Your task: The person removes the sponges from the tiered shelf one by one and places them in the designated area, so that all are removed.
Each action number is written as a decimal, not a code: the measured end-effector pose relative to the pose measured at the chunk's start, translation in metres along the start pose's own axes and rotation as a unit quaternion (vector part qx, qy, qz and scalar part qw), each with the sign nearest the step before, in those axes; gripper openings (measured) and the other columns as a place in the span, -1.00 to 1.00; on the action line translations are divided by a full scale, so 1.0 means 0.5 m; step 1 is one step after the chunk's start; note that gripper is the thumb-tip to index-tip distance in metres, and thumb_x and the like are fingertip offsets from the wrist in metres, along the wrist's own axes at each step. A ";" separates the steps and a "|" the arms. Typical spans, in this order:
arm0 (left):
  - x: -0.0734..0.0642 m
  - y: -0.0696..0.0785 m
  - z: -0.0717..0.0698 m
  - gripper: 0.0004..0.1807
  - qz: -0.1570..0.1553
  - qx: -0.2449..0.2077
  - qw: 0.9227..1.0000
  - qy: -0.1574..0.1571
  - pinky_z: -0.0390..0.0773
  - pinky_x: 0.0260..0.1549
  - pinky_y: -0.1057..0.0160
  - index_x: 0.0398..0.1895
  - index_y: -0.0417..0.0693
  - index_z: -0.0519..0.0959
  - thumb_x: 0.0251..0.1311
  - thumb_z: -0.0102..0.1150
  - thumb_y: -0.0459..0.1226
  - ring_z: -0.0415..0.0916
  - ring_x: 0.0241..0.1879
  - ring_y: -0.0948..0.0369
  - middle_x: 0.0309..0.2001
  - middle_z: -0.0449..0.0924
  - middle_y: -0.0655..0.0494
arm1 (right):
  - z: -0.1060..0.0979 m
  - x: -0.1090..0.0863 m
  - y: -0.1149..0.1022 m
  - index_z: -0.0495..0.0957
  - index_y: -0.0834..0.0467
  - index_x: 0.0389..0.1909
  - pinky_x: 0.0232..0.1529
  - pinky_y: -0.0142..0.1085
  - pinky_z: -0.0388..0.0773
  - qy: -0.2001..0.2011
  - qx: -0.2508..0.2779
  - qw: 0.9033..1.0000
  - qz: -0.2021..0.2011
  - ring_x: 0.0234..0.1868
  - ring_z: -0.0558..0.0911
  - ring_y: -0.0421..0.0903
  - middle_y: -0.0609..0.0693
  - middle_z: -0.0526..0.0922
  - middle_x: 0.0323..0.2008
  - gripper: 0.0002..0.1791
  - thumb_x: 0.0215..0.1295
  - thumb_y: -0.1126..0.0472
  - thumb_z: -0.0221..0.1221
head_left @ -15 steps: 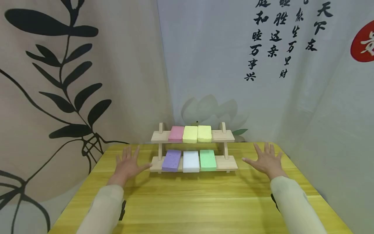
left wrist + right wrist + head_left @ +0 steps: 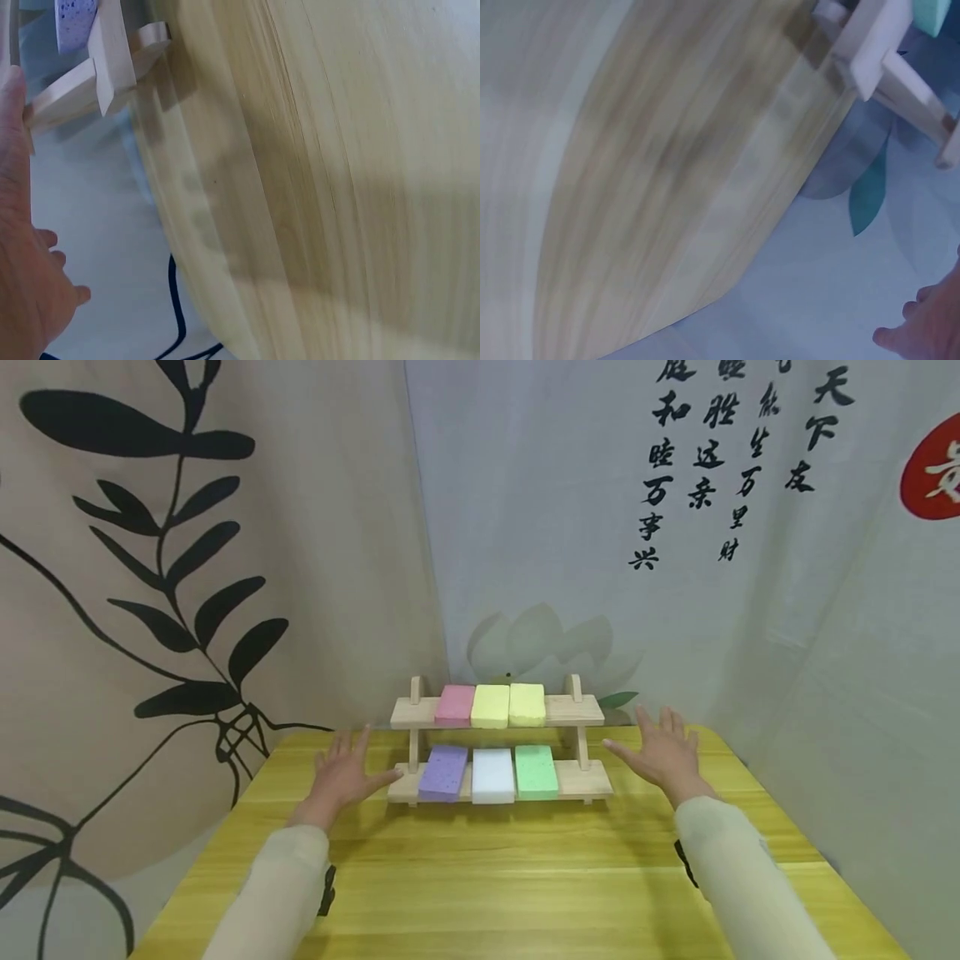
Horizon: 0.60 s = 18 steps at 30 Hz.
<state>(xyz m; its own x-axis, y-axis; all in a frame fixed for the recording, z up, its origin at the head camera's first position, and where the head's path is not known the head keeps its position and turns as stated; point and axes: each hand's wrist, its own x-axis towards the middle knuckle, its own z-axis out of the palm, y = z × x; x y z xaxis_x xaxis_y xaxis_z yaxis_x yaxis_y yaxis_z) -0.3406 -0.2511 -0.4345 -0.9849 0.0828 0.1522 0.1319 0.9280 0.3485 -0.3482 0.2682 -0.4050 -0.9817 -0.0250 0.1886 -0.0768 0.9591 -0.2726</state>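
Note:
A small two-tier wooden rack stands at the back of the yellow wooden table. Its top shelf carries a pink sponge and two yellow sponges. The lower shelf carries a purple sponge, a white sponge and a green sponge. My left hand hovers with fingers spread just left of the rack's lower shelf, thumb near its end. On the other side my right hand is spread open, a little off the rack. Neither holds anything.
Printed cloth backdrops hang close behind and beside the table, with leaf patterns at left and writing at right. In the left wrist view the rack's end and the table edge show, with a dark cable on the floor below.
Both hands have moved forward and inward towards the ends of the rack. The sponges and the rack have not moved.

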 end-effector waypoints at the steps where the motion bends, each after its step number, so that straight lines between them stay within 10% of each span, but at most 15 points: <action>1: 0.001 0.003 0.001 0.23 -0.003 -0.008 1.000 -0.003 -0.37 0.27 -0.47 0.60 -0.12 -0.24 0.15 0.16 0.34 -0.38 0.46 -0.38 0.51 -0.31 -0.47 | -0.001 0.003 -0.005 -0.14 0.18 0.58 0.27 0.47 -0.34 0.002 0.004 1.000 0.000 0.46 -0.26 0.48 0.52 -0.29 0.48 0.20 0.20 -0.61 -0.12; 18: -0.061 0.042 0.031 0.14 -0.067 -0.175 0.982 -0.031 -0.11 0.27 -0.46 0.61 -0.01 -0.31 0.26 0.21 0.17 -0.28 0.45 -0.40 0.52 -0.26 -0.42 | -0.028 0.009 -0.093 -0.28 0.12 0.59 0.33 0.41 -0.16 0.006 0.124 0.992 -0.003 0.47 -0.19 0.47 0.43 -0.29 0.51 0.18 0.25 -0.57 -0.12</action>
<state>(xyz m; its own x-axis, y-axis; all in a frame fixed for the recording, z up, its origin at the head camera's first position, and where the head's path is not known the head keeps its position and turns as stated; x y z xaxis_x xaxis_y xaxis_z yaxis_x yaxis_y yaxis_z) -0.3097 -0.2285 -0.4462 -0.9995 0.0004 0.0305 0.0204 0.7519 0.6590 -0.3464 0.2275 -0.3783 -0.9792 -0.0266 0.2013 -0.1250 0.8601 -0.4946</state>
